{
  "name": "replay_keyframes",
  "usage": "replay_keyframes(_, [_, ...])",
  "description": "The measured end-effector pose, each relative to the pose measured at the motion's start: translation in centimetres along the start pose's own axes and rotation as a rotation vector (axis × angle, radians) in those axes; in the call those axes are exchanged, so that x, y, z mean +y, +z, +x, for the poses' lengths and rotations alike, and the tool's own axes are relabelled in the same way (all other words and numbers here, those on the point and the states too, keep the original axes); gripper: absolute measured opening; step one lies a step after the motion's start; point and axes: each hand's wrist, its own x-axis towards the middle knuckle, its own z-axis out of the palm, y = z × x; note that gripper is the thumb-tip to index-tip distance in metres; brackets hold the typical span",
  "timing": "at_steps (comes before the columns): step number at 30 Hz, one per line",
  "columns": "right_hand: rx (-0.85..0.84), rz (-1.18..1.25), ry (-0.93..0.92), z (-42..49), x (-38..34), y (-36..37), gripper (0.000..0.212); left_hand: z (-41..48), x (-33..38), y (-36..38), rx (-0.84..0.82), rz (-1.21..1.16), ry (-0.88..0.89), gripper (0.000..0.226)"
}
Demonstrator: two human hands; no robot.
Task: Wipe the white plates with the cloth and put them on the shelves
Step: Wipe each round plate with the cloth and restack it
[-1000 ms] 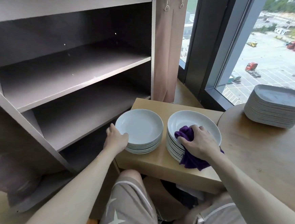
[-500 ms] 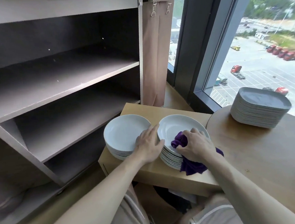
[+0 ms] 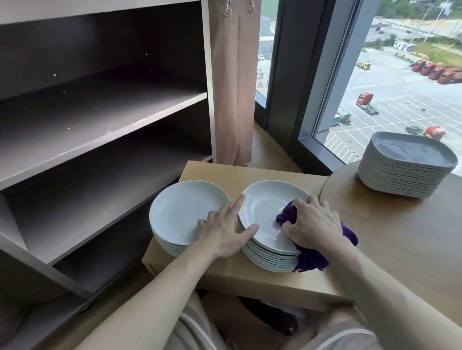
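The plate (image 3: 265, 202) I'm working on is the top one of the right stack (image 3: 269, 257), on the low table (image 3: 251, 170), and it sits straight under both hands. My right hand (image 3: 315, 223) is curled round the purple cloth (image 3: 311, 261) and presses it onto the plate's near right part; a tail of cloth hangs over the stack's edge. My left hand (image 3: 223, 232) lies flat with fingers straight and spread. Its thumb is on the plate's near left rim and the forefinger reaches along the gap to the left stack (image 3: 182, 209), so it grips nothing.

What the next move turns on, as I judge it: the shelves (image 3: 95, 113) lie to the left and higher than the stacks, so the left hand is the nearer one to carry the plate across. A round plate has no long axis to line up — only its rim to catch, and the left side of that rim is free.

The plate is white, shallow and glossy, with a soft sheen across its well. I can't tell whether any marks remain on it. No plates show on the shelves I can see, so I'd say the job is at its start.
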Motion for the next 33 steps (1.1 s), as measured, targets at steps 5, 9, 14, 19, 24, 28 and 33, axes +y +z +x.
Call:
replay_keyframes(5, [0.027,0.028,0.01,1.9,-0.6,0.1,0.038,0.3,-0.8,0.8,-0.041,-0.038,0.035,0.088])
replay_keyframes(9, [0.062,0.087,-0.028,3.3,-1.6,0.5,0.036,0.6,-1.1,0.6,-0.093,-0.076,0.045,0.086])
replay_keyframes(14, [0.039,0.182,-0.092,4.0,-4.5,0.6,0.042,0.5,-1.0,0.5,-0.101,-0.081,0.041,0.085])
replay_keyframes(19, [-0.057,0.215,-0.248,2.8,-5.7,0.3,0.039,0.5,-0.7,0.4,-0.104,-0.068,0.028,0.085])
replay_keyframes(24, [-0.198,0.184,-0.376,0.8,-4.7,-1.0,0.042,0.6,-0.7,0.3,-0.097,-0.062,0.022,0.087])
replay_keyframes(28, [-0.247,0.089,-0.402,-0.5,-3.1,-1.9,0.036,0.4,-0.6,0.2,-0.094,-0.07,0.019,0.097])
replay_keyframes(33, [-0.252,-0.041,-0.278,-0.9,0.0,-3.1,0.032,0.6,-0.9,0.3,-0.096,-0.071,0.023,0.091])
